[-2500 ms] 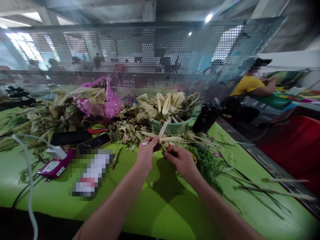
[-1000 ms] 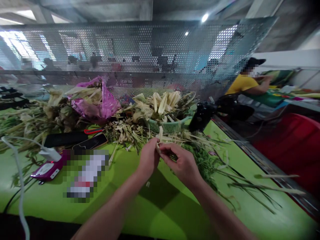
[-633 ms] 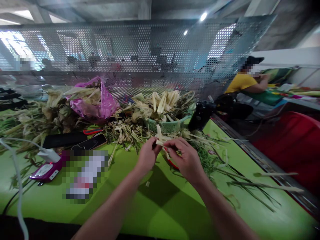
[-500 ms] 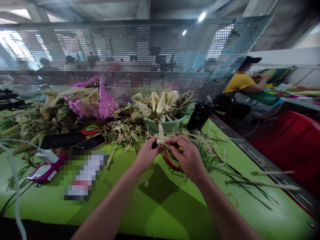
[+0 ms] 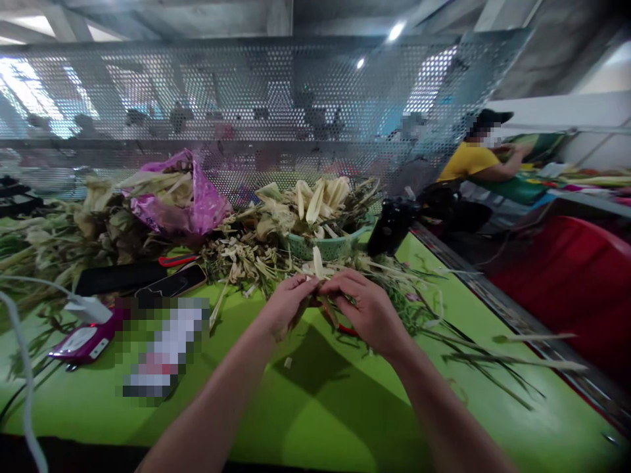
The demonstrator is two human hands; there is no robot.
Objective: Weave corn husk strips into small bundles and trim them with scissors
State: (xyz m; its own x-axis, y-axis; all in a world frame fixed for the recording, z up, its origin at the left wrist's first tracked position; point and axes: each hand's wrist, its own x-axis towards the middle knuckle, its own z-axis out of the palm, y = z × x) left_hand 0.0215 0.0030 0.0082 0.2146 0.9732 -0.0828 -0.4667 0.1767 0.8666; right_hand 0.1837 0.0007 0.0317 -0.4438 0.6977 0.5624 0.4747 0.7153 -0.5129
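Pinched between both hands is a pale strip of dried corn husk (image 5: 318, 261). One end of it points up above the fingers, and a duller end hangs below them. My left hand (image 5: 290, 303) is closed on the strip from the left, its fingertips curled inward. From the right, the thumb and fingers of my right hand (image 5: 363, 307) meet at the same strip. The exact fold between the fingertips is hidden. Beneath my right hand a red curved handle (image 5: 347, 330) partly shows on the green table (image 5: 305, 420).
Behind the hands stands a green basket (image 5: 323, 247) heaped with husks. A pink plastic bag (image 5: 210, 203) of husks, phones (image 5: 172, 284), a purple power strip (image 5: 89, 338) and a black bottle (image 5: 389, 226) surround the work area. Stalks lie rightward. A person in yellow (image 5: 468, 162) sits beyond.
My left hand has turned and closed further over the husk strip, covering its sideways fold. A hanging end now shows below the fingers. The view has shifted slightly.
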